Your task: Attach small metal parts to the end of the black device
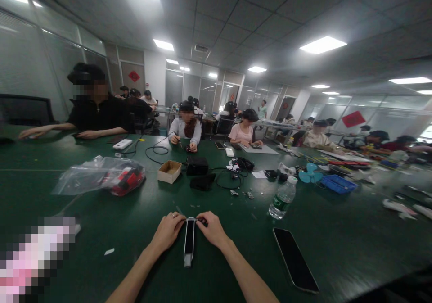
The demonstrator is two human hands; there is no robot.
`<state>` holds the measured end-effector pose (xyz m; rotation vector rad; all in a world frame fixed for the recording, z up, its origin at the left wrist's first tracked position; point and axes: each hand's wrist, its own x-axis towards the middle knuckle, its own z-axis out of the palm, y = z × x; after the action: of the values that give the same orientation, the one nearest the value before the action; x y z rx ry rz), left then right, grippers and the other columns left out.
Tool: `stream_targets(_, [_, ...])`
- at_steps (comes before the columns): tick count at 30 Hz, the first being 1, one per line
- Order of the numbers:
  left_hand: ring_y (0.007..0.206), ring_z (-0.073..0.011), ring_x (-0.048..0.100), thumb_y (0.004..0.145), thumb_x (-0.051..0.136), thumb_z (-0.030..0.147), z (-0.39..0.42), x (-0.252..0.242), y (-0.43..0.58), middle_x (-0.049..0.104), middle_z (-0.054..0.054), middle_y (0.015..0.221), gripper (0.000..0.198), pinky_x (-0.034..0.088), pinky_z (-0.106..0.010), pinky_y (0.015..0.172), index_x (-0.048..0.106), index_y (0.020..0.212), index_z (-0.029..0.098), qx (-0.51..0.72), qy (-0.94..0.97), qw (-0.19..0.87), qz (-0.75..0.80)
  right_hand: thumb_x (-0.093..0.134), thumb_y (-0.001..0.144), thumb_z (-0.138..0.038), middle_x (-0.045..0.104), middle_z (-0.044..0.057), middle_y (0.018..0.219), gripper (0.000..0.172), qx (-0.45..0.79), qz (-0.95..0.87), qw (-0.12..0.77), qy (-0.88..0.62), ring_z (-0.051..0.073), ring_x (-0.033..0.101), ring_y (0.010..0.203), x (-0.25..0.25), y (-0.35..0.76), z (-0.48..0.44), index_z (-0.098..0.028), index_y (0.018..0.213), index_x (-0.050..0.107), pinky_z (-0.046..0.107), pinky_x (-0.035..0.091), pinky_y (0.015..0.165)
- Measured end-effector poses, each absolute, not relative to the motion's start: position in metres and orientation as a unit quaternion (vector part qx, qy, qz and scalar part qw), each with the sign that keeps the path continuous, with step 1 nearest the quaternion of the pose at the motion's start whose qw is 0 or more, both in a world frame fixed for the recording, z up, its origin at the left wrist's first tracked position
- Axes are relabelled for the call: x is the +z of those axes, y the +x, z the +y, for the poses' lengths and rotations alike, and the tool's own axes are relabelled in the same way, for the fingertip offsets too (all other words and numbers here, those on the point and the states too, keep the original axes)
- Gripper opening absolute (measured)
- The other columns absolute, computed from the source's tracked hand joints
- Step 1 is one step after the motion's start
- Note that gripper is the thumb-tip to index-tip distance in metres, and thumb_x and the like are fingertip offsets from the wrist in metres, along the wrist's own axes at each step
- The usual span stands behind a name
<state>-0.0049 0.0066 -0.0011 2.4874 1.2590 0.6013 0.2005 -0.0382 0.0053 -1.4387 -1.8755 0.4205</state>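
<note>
A narrow black device with a white frame [189,242] lies lengthwise on the green table [135,231] right in front of me. My left hand [168,231] rests against its far left corner, fingers curled onto it. My right hand [211,228] pinches the far right corner, fingers closed; a small dark part may sit under them, too small to name.
A black phone [295,260] lies to the right, a water bottle [282,197] beyond it. A plastic bag with red parts [101,177], a small cardboard box [169,171], black pouches and cables sit mid-table. Several people work along the far side.
</note>
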Motion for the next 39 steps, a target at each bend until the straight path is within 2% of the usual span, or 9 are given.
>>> stream_targets(22, [0.095, -0.0199, 0.056, 0.096, 0.036, 0.028, 0.001, 0.007, -0.004, 0.064, -0.004, 0.105, 0.03, 0.042, -0.033, 0.079, 0.064, 0.106, 0.025, 0.202, 0.862, 0.152, 0.439, 0.057, 0.086, -0.026, 0.065, 0.004, 0.094, 0.019, 0.187, -0.72, 0.357, -0.565, 0.016, 0.059, 0.083, 0.006, 0.203, -0.041, -0.02, 0.1, 0.067, 0.029, 0.05, 0.075])
stream_targets(39, [0.095, -0.019, 0.057, 0.096, 0.038, 0.028, 0.006, -0.001, -0.005, 0.065, -0.004, 0.105, 0.029, 0.042, -0.032, 0.081, 0.064, 0.107, 0.025, 0.21, 0.865, 0.142, 0.434, 0.058, 0.086, -0.025, 0.065, 0.004, 0.089, 0.016, 0.185, -0.725, 0.354, -0.56, 0.017, 0.059, 0.082, 0.003, 0.205, -0.038, -0.02, 0.097, 0.068, 0.028, 0.049, 0.075])
